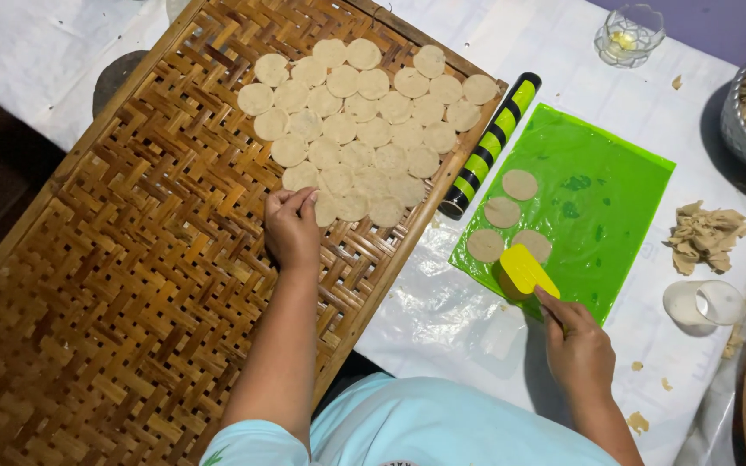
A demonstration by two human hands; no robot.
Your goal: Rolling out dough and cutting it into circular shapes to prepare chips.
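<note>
On white table cloth (477, 328), my left hand (291, 229) pinches 1 dough disc (325, 207) on woven tray (131, 259), while my right hand (576, 349) grips yellow scraper (526, 270) under 4 discs (502, 211) on the green sheet (606, 190), to its upper left.

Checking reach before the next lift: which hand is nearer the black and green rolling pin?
The left hand is nearer, on the woven bamboo tray just beside the rolling pin. The right hand is lower, holding a yellow scraper on the green plastic sheet.
</note>
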